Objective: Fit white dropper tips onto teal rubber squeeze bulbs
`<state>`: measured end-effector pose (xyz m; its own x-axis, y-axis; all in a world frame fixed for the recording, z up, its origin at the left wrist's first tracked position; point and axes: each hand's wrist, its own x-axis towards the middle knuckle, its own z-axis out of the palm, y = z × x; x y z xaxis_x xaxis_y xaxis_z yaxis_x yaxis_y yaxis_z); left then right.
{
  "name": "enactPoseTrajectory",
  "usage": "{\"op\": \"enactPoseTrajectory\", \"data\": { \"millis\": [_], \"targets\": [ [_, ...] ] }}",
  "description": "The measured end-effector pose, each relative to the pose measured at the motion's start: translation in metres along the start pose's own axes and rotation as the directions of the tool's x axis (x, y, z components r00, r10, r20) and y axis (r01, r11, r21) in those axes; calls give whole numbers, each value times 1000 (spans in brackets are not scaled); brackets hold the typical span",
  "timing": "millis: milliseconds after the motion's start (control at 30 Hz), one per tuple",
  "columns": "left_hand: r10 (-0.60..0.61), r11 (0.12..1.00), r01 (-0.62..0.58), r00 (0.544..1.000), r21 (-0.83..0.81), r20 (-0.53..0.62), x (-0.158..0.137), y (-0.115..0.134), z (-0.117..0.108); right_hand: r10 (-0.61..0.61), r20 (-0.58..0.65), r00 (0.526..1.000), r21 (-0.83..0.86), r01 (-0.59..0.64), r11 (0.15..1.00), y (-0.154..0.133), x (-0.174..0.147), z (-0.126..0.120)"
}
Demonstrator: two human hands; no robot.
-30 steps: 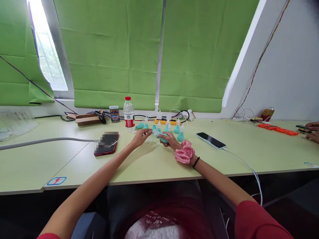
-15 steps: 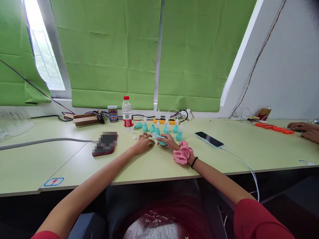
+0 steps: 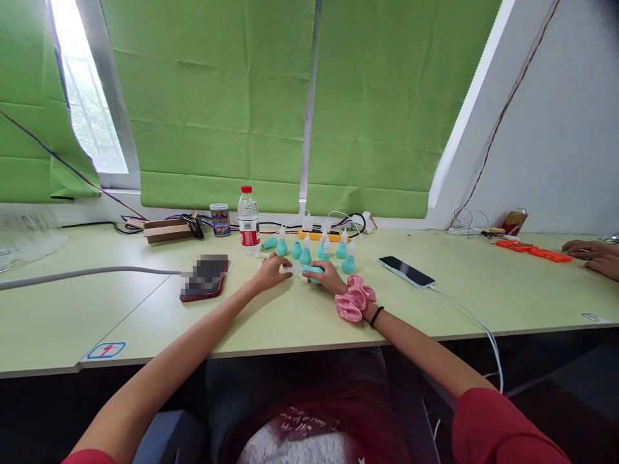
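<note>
My right hand (image 3: 326,276) is wrapped around a teal bulb aspirator (image 3: 315,273) lying sideways just above the table, its tip towards the left. At the bulb's left end, the fingers of my left hand (image 3: 272,270) close on a clear plastic nozzle (image 3: 294,268); where it meets the bulb is blurred. Behind my hands stand several teal aspirators with clear nozzles, such as one aspirator (image 3: 348,263) at the right. Among them a bare teal bulb (image 3: 296,250) has no nozzle, and another teal bulb (image 3: 269,243) lies on its side.
A water bottle (image 3: 249,222), a can (image 3: 220,220) and a cardboard tray (image 3: 167,231) stand at the back left. One phone (image 3: 206,277) lies left, another phone (image 3: 407,271) right, with a cable. A yellow power strip (image 3: 316,236) is behind. Another person's hands (image 3: 592,254) rest far right.
My left hand has drawn its fingers in and now meets the clear nozzle. The aspirator in my right hand has tilted from pointing up-left to nearly level.
</note>
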<state>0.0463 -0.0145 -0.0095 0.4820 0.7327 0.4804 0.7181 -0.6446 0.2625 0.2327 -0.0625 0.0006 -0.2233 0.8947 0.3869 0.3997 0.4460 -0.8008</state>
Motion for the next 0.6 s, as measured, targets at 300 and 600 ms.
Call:
{"op": "enactPoseTrajectory", "data": {
  "millis": [300, 600],
  "targets": [
    [-35, 992, 40, 998, 121, -43, 6, -20, 4, -45, -115, 992, -44, 41, 998, 17, 4, 1],
    [-53, 961, 55, 998, 271, -15, 23, -30, 16, -31, -88, 996, -72, 25, 997, 22, 5, 3]
  ]
}}
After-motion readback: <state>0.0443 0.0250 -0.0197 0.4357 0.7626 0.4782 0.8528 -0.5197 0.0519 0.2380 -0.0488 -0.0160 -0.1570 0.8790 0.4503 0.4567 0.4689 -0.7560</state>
